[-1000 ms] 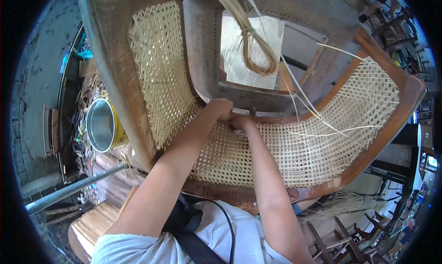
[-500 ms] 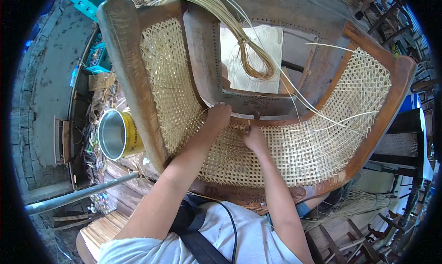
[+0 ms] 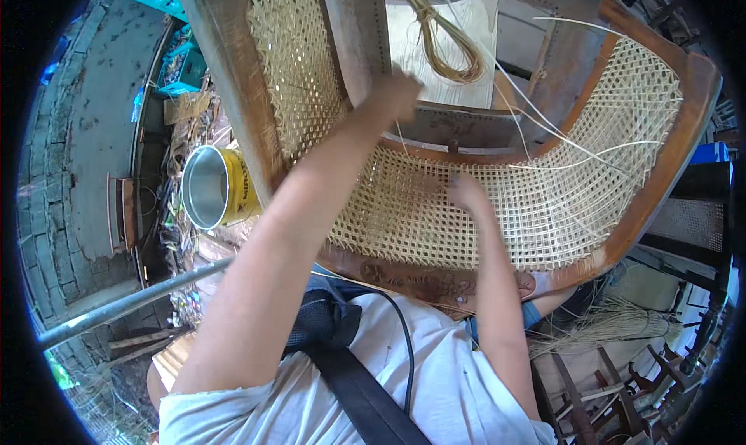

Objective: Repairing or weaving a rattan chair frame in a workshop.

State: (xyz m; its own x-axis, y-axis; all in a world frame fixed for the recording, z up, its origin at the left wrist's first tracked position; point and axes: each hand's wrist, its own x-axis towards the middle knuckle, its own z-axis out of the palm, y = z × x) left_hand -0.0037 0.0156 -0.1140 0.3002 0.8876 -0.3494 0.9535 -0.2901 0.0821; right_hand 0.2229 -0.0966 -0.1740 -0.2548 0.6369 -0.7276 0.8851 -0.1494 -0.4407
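Note:
A curved wooden chair frame (image 3: 260, 111) fills the space before me, with a woven cane panel (image 3: 420, 220) bending along its left, near and right parts. Raised over the inner rail, my left hand (image 3: 395, 99) is smeared by motion, so its fingers cannot be read. A thin pale cane strand (image 3: 402, 137) stands up from the weave just below it. My right hand (image 3: 468, 194) rests on the weave near the rail with fingers curled in; what they hold, if anything, is hidden. A dark peg (image 3: 453, 146) sticks up at the rail. Loose cane strands (image 3: 587, 146) trail over the right side.
A tied bundle of cane (image 3: 458, 60) hangs over the frame's opening. To the left stand a yellow tin (image 3: 237, 185), a metal pipe (image 3: 140, 301) and a teal crate (image 3: 183, 68). Dark chair parts (image 3: 699, 212) and a heap of cane strips (image 3: 606, 325) lie to the right.
My left hand has lifted off the inner rail and swung up and away. The right hand has shifted slightly right and up in view. The whole view has tilted lower.

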